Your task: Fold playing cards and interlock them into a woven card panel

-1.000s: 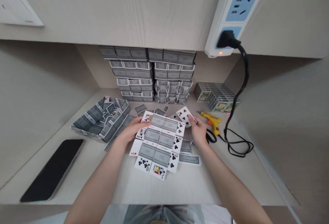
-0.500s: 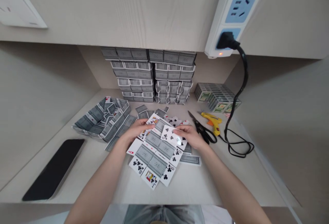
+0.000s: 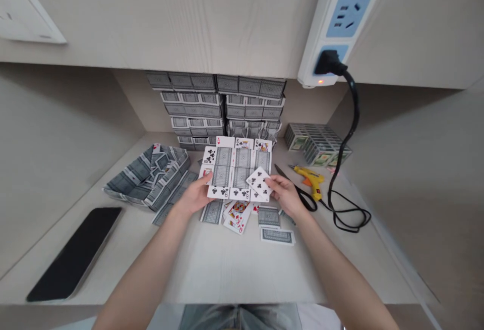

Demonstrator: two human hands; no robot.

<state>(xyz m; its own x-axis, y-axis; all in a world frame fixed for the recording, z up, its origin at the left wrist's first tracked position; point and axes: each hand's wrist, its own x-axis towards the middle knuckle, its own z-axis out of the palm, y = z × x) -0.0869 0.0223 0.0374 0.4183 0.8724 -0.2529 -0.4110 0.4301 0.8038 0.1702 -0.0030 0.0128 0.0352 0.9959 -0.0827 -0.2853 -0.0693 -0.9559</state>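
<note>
My left hand [image 3: 196, 195] grips the lower left edge of a panel of joined playing cards [image 3: 224, 163], thumb on top. The panel is raised and faces me, with patterned grey backs in the middle and face-up cards such as an ace, king and queen round the rim. My right hand [image 3: 286, 196] pinches a single clubs card [image 3: 257, 179] by its right side. This card lies slantwise over the panel's lower right corner; whether it is stuck there I cannot tell. Below lie loose face-up cards [image 3: 239, 215] and face-down cards [image 3: 277, 235].
A card-built tray [image 3: 170, 184] with cards inside stands left, above a black phone [image 3: 75, 254]. Stacked card-built blocks [image 3: 192, 99] fill the back. Black scissors [image 3: 309, 200], a yellow glue gun [image 3: 310, 174] with its cord, and a patterned block [image 3: 321, 141] are right, below a power strip [image 3: 350, 14].
The panel has been turned and lifted away from me, so its rows now stand upright in view. Both hands moved with it, the right keeping the clubs card. Loose cards underneath have come into sight.
</note>
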